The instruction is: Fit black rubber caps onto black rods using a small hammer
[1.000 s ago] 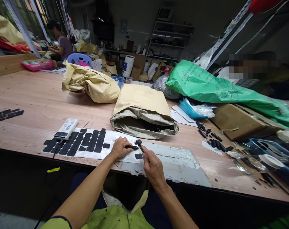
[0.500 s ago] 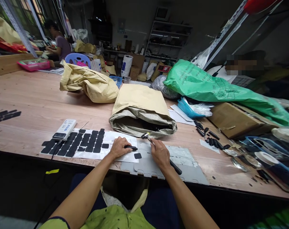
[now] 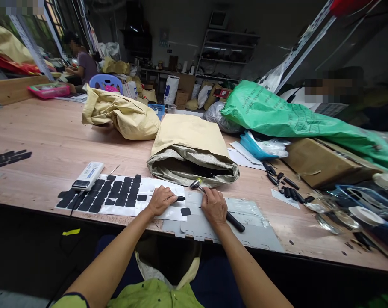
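A wooden table (image 3: 46, 137) stretches wide, a beige sack (image 3: 189, 132) gaping mid-table; in front, a white sheet (image 3: 147, 187); and here's the right grip (image 3: 215, 207), clasped around a hammer (image 3: 235, 221), while the left grip (image 3: 162, 200) pinches a small black piece (image 3: 181, 199) over the sheet's right end.

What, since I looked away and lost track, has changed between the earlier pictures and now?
The right hand has shifted right and forward with the hammer, taking its head away from the black piece; its handle now shows beside the wrist. Nothing was let go or newly taken hold of. Unchanged: the left hand holding that piece, the black squares, the bag.
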The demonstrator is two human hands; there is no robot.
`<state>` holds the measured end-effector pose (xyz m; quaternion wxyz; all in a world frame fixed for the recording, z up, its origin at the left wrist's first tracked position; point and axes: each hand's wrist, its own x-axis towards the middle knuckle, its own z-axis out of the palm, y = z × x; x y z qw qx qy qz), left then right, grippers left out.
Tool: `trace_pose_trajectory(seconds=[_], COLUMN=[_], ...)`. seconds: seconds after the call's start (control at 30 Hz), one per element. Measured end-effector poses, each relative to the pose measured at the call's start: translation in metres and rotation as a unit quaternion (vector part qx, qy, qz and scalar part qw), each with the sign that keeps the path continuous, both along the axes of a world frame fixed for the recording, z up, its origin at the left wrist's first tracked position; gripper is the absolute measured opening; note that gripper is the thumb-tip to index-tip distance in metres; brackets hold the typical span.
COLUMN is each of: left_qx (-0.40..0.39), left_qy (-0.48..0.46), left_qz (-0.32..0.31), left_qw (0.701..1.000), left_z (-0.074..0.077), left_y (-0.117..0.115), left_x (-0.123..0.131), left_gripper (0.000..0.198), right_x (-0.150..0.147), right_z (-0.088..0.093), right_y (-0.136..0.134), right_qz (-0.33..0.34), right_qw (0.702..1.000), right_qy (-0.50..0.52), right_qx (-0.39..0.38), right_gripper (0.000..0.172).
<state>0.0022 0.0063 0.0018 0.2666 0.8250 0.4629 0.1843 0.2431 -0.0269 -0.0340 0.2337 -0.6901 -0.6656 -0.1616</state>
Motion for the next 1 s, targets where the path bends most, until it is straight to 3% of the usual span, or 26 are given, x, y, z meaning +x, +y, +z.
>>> trace_pose_trajectory(seconds=[0.13, 0.2, 0.27, 0.33, 0.4, 0.5, 0.57, 0.6, 0.67, 0.77, 0.83, 0.9, 1.0], left_qx=[0.047, 0.041, -0.007, -0.055, -0.097, -0.168, -0.211, -0.227, -0.232, -0.172, -0.118, -0.07, -0.01], left_qy=[-0.086, -0.124, -0.119, -0.075, -0.011, 0.091, 0.145, 0.161, 0.152, 0.041, -0.046, -0.103, -0.133], left_qz=[-0.035, -0.093, -0.163, -0.187, -0.135, -0.027, 0.021, 0.03, 0.005, -0.113, -0.151, -0.112, -0.004], left_qw=[0.995, 0.987, 0.979, 0.978, 0.986, 0.981, 0.966, 0.96, 0.961, 0.978, 0.98, 0.986, 0.991], left_z=[0.02, 0.028, 0.026, 0.009, -0.02, -0.068, -0.084, -0.084, -0.07, -0.024, 0.006, 0.024, 0.029], left_y=[-0.035, -0.068, -0.102, -0.131, -0.147, -0.15, -0.146, -0.144, -0.141, -0.133, -0.118, -0.093, -0.043], left_x=[-0.001, -0.005, -0.011, -0.018, -0.024, -0.03, -0.03, -0.028, -0.022, -0.004, 0.01, 0.024, 0.038], left_gripper=[0.033, 0.031, 0.029, 0.027, 0.025, 0.027, 0.026, 0.026, 0.029, 0.03, 0.021, 0.019, 0.016], right_x=[0.0, 0.0, 0.0, -0.001, -0.001, -0.002, -0.002, -0.001, -0.001, -0.001, -0.001, -0.002, -0.003], right_z=[-0.001, -0.001, 0.0, 0.0, 0.0, 0.0, 0.0, -0.001, -0.002, -0.002, -0.002, 0.0, 0.003], right_y=[0.001, 0.001, 0.001, 0.001, 0.001, 0.001, 0.001, 0.001, 0.001, 0.001, 0.0, -0.001, -0.003], right_qz=[0.0, -0.001, -0.004, -0.008, -0.011, -0.013, -0.011, -0.01, -0.007, -0.009, -0.014, -0.019, -0.026], right_qw=[1.0, 1.0, 1.0, 1.0, 1.0, 1.0, 1.0, 1.0, 1.0, 1.0, 1.0, 0.999, 0.999], right_qy=[-0.006, -0.007, -0.006, -0.006, -0.006, -0.005, -0.006, -0.007, -0.01, -0.017, -0.023, -0.028, -0.032], right_qx=[0.011, 0.009, 0.006, 0.002, -0.002, -0.003, 0.001, 0.004, 0.01, 0.013, 0.011, 0.009, 0.009], right_gripper=[0.028, 0.028, 0.028, 0.028, 0.028, 0.028, 0.028, 0.028, 0.028, 0.028, 0.029, 0.029, 0.029])
